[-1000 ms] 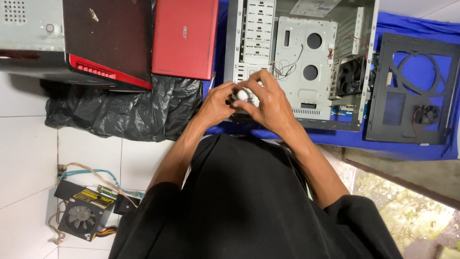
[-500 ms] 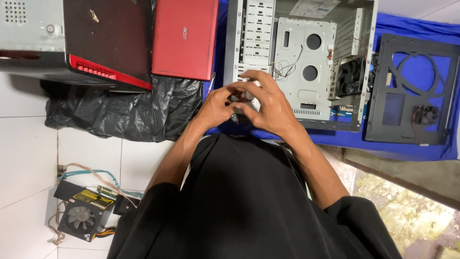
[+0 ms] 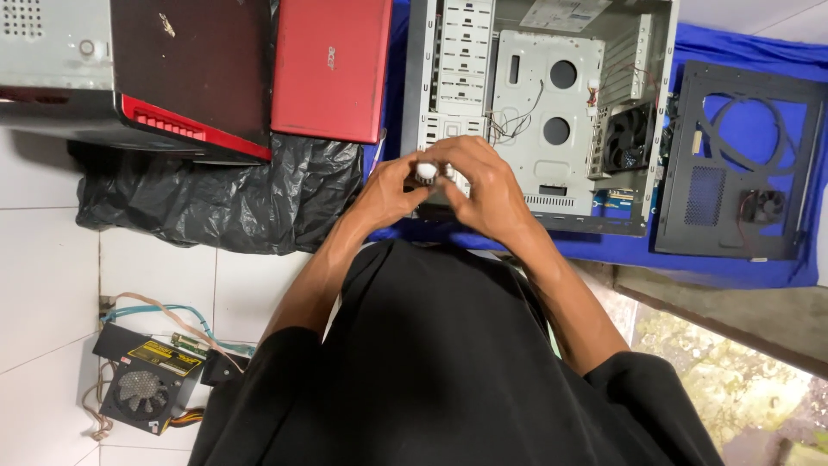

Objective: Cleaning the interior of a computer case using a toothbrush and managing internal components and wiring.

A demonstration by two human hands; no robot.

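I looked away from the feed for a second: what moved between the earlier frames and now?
Little moved. Both hands, left hand and right hand, stay closed together on the small white part in front of the open computer case; only the fingers shifted slightly around it. The case, red laptop and power supply are unmoved.

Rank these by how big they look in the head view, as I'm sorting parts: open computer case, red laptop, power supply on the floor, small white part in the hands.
1. Open computer case
2. Red laptop
3. Power supply
4. Small white part, mostly hidden between both hands
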